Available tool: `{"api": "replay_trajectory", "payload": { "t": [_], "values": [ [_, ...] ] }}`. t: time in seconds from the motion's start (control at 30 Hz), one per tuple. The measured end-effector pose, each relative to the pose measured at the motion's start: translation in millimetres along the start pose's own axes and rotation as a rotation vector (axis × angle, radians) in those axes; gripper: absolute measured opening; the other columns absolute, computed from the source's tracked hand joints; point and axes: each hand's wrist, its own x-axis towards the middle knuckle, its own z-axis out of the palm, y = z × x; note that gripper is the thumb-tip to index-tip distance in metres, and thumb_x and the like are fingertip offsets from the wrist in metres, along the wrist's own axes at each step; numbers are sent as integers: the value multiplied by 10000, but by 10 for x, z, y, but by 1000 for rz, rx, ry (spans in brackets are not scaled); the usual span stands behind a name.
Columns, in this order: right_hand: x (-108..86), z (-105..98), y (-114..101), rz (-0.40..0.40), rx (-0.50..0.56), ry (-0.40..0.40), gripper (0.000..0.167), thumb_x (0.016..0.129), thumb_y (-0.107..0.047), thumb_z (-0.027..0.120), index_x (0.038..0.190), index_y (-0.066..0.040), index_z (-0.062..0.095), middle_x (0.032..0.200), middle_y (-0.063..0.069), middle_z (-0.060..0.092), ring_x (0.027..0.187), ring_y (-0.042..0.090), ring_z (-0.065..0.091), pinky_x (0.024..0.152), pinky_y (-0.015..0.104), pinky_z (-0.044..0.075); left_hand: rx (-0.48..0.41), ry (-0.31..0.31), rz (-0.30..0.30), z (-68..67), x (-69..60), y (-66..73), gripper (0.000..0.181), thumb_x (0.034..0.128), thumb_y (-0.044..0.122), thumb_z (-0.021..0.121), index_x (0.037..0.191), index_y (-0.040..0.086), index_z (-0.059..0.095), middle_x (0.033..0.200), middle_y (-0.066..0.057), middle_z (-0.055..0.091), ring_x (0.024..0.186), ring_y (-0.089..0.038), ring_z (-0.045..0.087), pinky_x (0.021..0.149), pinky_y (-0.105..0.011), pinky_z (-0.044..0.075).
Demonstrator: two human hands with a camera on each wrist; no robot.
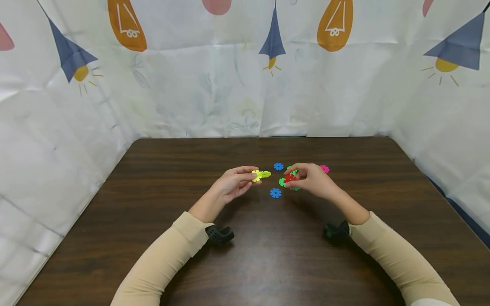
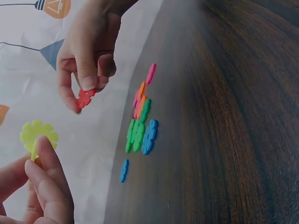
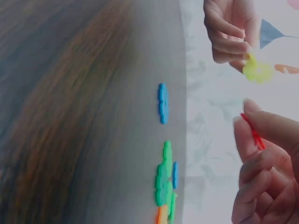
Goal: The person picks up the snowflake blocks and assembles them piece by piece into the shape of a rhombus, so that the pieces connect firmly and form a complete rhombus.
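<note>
My left hand [image 1: 236, 183] pinches two yellow snowflake discs [image 1: 264, 174] that are joined at an angle; in the left wrist view one yellow disc [image 2: 39, 135] faces the camera and the other is edge-on. Opposite it, my right hand [image 1: 311, 180] holds a red snowflake disc [image 2: 85, 98] between thumb and fingertips, raised over the table. The red and yellow discs are apart. Below the right hand lie green discs [image 1: 282, 182], partly hidden by it in the head view. Blue discs [image 1: 275, 193] lie flat near them.
A pink disc [image 1: 324, 168] lies right of the right hand. Orange discs [image 2: 141, 88] sit among the green and pink ones in the left wrist view. The brown wooden table [image 1: 153, 204] ends at a white printed curtain [image 1: 229, 85] behind and at both sides.
</note>
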Motion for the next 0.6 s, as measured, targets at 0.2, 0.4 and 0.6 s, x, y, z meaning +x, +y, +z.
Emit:
{"api": "replay_trajectory", "payload": {
  "t": [0.2,0.4,0.6],
  "values": [
    [32,60,-67,-29,87,77,336,861,-102,844,1154,-6,711,682,217,597,523,109,395,511,258,315,-2,3,4,36,-20,10,369,1023,-24,579,1387,-72,542,898,-62,725,713,-112,729,618,-128,520],
    [62,105,-104,-32,144,103,369,866,-96,839,1181,24,690,692,236,593,510,110,413,491,246,309,0,9,3,56,-28,-3,294,1008,-15,611,1301,-42,609,914,-71,727,738,-124,733,629,-133,525],
    [81,143,-130,-51,176,109,353,874,-83,829,1180,24,689,662,253,564,494,119,417,489,241,352,6,-6,3,56,-35,-11,426,1016,-7,603,1423,-88,507,918,-61,725,753,-120,734,636,-129,525]
  ]
}}
